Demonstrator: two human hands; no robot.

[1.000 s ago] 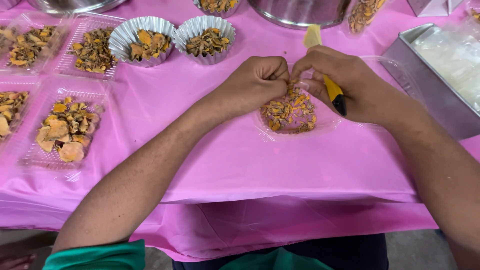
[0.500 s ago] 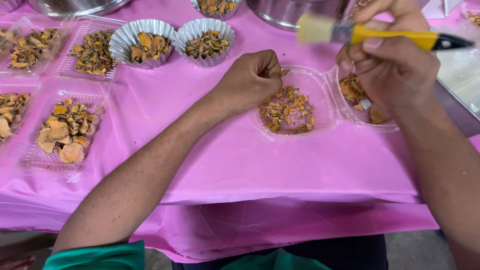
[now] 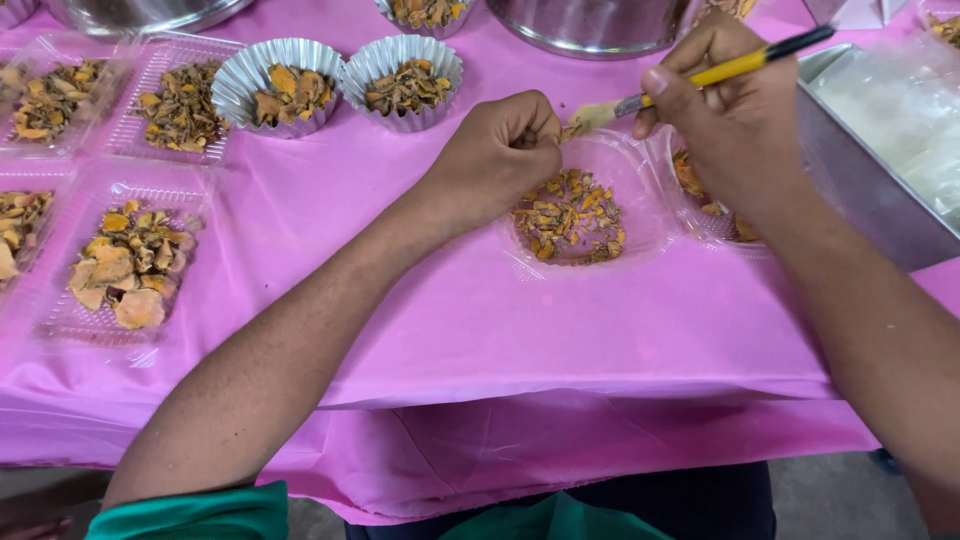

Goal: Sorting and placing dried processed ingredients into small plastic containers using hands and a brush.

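Near the middle of the desk (image 3: 300,240), draped in a pink plastic cloth, a clear hinged clamshell container (image 3: 585,215) lies open with a heap of dried orange-brown slices (image 3: 568,215) in its nearer half. The left hand (image 3: 495,160) is clenched at the far rim of that half, fingertips pinched together, though what they pinch is too small to tell. The right hand (image 3: 730,125) grasps a yellow-handled brush (image 3: 700,75) like a pen, its pale bristles meeting the left fingertips just above the container. The container's other half sits mostly hidden under the right hand, with a few slices showing there.

As a judgement of progress: this container looks filled but not closed, and the brushing appears to be in hand. Toward the left edge, four clear trays (image 3: 125,260) already hold slices and stand open. Along the far edge, two fluted foil cups (image 3: 285,85) carry more slices and a third cup shows partly, beside large steel bowls (image 3: 590,25). A metal tray (image 3: 880,170) with whitish contents under plastic sits at the right edge. So several portions seem dished out, while lids on all of them remain to be shut
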